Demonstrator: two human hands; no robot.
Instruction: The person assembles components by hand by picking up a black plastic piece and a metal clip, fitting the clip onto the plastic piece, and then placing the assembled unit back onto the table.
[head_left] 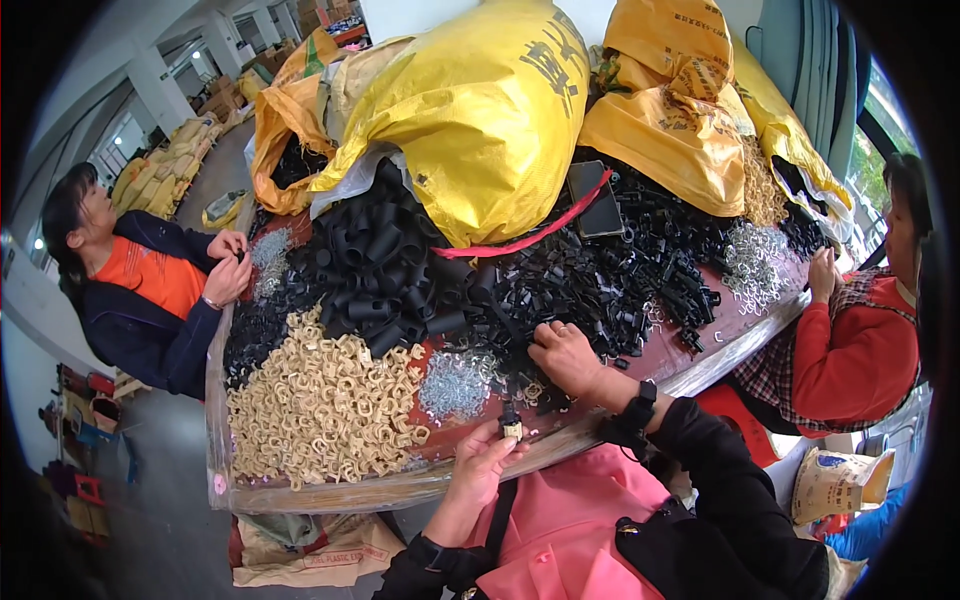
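My left hand (pixel 480 465) is at the table's near edge, thumb and fingers pinched on a small black plastic part (pixel 510 412) with a beige piece at its lower end. My right hand (pixel 568 358) reaches into the loose black plastic parts (pixel 620 290), its fingers curled down among them; what they grip, if anything, is hidden. Between the hands and the beige heap lies a small pile of silvery metal pieces (pixel 455 385). Left of that spreads a wide heap of beige ring-like clips (pixel 325 405). Black tube-shaped pieces (pixel 375 255) are piled behind it.
A big yellow sack (pixel 480 110) and an orange sack (pixel 665 130) stand on the far side. A dark rectangular box (pixel 597 200) and a pink-red strip (pixel 530 245) lie by them. Metal hooks (pixel 755 265) are at the right. One person (pixel 150 280) sits left, another (pixel 850 330) right.
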